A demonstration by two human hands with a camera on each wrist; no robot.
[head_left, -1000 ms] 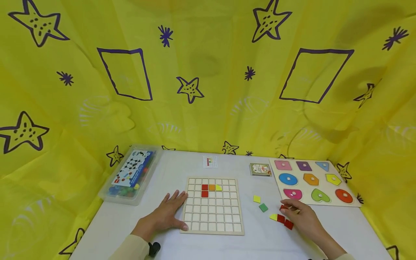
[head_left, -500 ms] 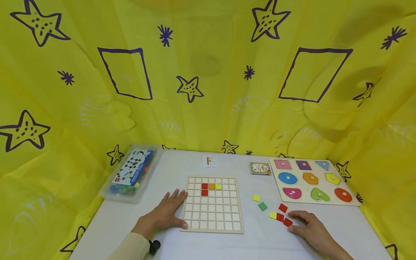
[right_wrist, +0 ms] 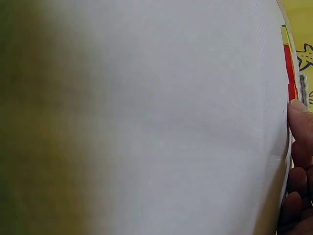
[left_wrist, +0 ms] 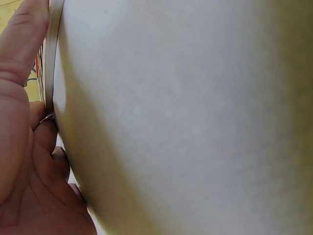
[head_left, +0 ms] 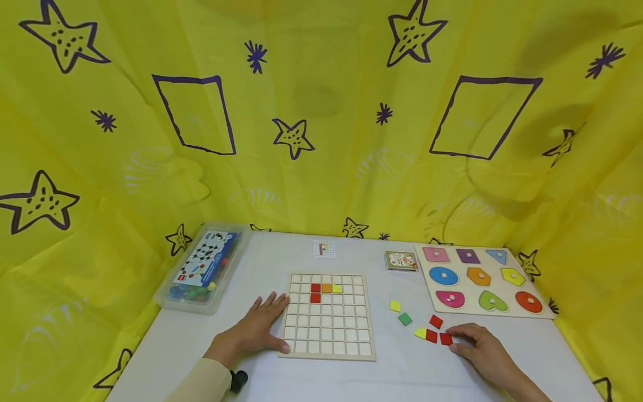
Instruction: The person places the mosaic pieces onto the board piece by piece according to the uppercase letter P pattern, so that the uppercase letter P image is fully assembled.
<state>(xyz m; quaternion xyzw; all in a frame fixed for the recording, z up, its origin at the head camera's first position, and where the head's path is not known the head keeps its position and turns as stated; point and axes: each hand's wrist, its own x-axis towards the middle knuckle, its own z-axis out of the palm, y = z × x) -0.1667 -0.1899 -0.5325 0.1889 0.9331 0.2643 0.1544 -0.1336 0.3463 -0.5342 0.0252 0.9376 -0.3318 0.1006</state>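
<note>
Head view: the right hand (head_left: 482, 353) is at the loose pieces on the white table (head_left: 412, 379). Its thumb and forefinger pinch the near red tile (head_left: 445, 339) by its edges, the tile lying flat as far as can be seen. A second ago this hand was over the upper red tile (head_left: 436, 321), which now lies uncovered and apart from the fingers. Over the last half second the near red tile has turned and shifted slightly beside the middle red tile (head_left: 431, 336). The latter touches the yellow rounded piece (head_left: 421, 333); the green tile (head_left: 404, 319) and yellow square (head_left: 395, 306) lie beyond.

The left hand (head_left: 253, 332), fingers spread, rests against the left edge of the grid board (head_left: 326, 357), unmoved. The board carries two red pieces, one orange and one yellow, the same four as before. In my judgement, the change is therefore confined to the loose pieces; the laid pattern has gained nothing.

Left wrist view: part of the palm and fingers shows at the picture's left, beside the board's edge. No piece is visible in this hand.

Right wrist view: the thumb tip meets red at the far right margin. The forefinger's contact cannot be made out here, nor can the firmness of the hold.
</note>
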